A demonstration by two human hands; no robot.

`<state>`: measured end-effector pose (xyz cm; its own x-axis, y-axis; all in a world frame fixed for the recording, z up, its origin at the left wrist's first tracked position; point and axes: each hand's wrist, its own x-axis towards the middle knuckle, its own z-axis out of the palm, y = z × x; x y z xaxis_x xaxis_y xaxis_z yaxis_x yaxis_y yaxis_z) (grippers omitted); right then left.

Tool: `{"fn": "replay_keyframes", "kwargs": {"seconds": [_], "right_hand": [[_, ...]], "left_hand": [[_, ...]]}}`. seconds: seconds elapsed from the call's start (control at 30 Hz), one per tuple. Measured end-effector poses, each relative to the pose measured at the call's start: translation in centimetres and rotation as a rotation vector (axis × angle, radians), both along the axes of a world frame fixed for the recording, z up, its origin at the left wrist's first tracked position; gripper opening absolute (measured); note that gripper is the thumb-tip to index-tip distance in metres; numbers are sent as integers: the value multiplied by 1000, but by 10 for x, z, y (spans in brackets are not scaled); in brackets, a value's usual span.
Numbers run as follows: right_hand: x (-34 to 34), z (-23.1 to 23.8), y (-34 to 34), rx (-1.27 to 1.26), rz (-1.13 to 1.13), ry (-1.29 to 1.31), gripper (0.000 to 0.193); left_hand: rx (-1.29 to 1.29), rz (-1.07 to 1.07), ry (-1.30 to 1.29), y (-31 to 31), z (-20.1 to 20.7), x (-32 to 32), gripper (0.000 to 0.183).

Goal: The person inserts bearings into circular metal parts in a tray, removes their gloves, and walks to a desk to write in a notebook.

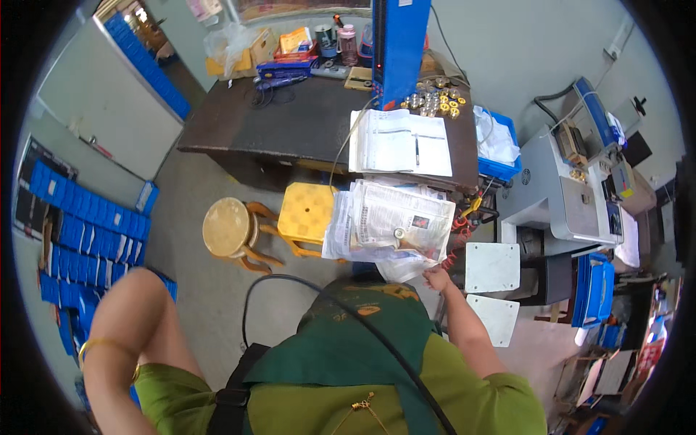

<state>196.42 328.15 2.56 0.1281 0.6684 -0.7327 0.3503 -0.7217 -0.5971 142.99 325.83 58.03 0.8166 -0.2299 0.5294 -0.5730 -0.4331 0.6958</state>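
My right hand [435, 278] is at the near right corner of a newspaper pile, its fingers closed on the edge of a clear plastic sheet [397, 271]. That sheet sticks out from under the newspaper [391, 209], which is spread in front of me. On the newspaper sits a small round metal piece [399, 233]. My left arm [134, 312] is raised and bent sharply at the elbow, with a gold bangle on the forearm. The left hand itself is outside the picture.
A dark desk [290, 123] carries an open notebook [391, 141] with a pen, and several round metal parts [438, 98]. Left of the newspaper stand a yellow stool [304, 206] and a round wooden stool [226, 226]. A grey machine [554, 196] stands right. A black cable [355, 312] crosses my front.
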Motion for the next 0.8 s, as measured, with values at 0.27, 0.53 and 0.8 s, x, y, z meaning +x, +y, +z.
{"fn": "replay_keyframes", "kwargs": {"seconds": [0.27, 0.53, 0.8], "right_hand": [[-12, 1, -48, 68, -419, 192, 24], [5, 92, 70, 407, -251, 203, 25], [-3, 95, 267, 765, -112, -270, 31]], "left_hand": [[-155, 515, 7, 121, -66, 140, 22], [-506, 938, 746, 146, -207, 184, 21], [-715, 984, 844, 165, -270, 173, 25]]}}
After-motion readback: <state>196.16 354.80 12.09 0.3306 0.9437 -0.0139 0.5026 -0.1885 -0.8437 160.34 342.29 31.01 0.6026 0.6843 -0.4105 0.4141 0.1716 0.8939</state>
